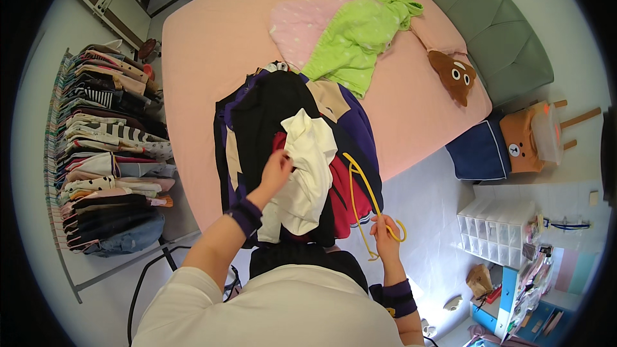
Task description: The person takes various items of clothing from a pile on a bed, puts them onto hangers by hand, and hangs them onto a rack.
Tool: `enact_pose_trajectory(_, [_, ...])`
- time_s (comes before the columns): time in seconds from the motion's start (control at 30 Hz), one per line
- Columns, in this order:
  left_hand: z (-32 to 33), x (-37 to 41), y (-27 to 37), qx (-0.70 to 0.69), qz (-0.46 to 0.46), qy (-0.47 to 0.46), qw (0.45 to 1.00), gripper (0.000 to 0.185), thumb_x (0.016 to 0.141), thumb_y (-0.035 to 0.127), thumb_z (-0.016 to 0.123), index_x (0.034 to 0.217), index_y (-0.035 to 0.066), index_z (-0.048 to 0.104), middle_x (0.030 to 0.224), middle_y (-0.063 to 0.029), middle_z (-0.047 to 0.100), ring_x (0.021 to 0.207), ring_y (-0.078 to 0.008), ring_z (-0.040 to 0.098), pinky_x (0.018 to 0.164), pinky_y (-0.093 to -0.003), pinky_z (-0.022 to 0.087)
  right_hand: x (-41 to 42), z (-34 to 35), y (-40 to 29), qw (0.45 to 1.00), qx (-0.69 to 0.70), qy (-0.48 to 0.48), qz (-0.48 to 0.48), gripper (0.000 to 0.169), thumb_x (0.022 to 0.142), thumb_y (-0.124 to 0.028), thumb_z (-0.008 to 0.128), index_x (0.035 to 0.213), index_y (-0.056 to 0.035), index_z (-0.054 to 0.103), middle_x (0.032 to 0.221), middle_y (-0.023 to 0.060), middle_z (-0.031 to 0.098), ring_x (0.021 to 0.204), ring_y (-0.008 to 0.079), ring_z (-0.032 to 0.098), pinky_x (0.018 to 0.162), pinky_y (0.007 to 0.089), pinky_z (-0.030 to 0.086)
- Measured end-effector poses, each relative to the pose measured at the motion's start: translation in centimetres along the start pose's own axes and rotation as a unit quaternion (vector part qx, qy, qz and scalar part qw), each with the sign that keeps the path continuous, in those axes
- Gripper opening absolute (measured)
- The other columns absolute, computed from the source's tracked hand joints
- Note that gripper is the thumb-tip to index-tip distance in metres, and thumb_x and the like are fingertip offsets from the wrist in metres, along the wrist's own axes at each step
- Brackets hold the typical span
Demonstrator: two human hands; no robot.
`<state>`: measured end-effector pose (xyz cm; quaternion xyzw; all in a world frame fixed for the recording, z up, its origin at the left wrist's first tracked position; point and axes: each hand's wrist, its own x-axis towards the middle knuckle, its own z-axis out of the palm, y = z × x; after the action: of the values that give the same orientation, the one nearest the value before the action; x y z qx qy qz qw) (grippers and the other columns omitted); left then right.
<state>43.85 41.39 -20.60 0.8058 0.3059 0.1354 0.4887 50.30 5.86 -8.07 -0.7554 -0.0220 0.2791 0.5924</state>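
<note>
My right hand (384,234) grips a yellow clothes hanger (371,190) near its hook, beside the bed's front edge. A crumpled white garment (308,173) lies on top of a heap of clothes. At its left edge is my left hand (277,168), fingers bent; whether they pinch the cloth cannot be told. Beneath are a black garment (265,106), a red garment (341,202) with a striped cuff, and a purple, beige and black jacket (354,106). The white garment hides part of the red one.
The heap rests on a bed (193,58) with a pink sheet. Farther back lie a green garment (361,33) and a brown plush cushion (453,77). A full clothes rack (111,154) stands left. White drawers (494,231) and a blue storage box (477,149) are right.
</note>
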Motion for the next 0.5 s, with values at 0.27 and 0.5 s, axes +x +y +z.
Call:
enact_pose_trajectory(0.27, [2.1,7.2,-1.8,-0.215,-0.442,-0.062,0.869,0.04,0.089,0.032,0.064,0.116,0.003,0.062,0.108,-0.0103,0.065,0.095,-0.0243,0.062,0.081,-0.042,0.05,-3.0,-2.3,0.9,0.998,-0.005,0.065,0.026,0.023,0.103,-0.021,0.051,0.097,-0.0044,0.065,0.065,-0.0016,0.056,0.059,0.0035,0.046,0.054,0.0199,0.034])
enact_pose_trajectory(0.5, [1.1,4.7,0.3,-0.28,-0.207,0.021,0.937,0.022,0.089,0.014,0.053,0.105,0.001,0.06,0.096,-0.0079,0.065,0.083,-0.0183,0.061,0.074,-0.0319,0.051,-4.0,-2.5,0.6,0.997,0.004,0.08,0.005,0.022,0.103,-0.021,0.051,0.098,-0.0042,0.064,0.066,-0.0014,0.057,0.06,0.0046,0.048,0.056,0.0198,0.036])
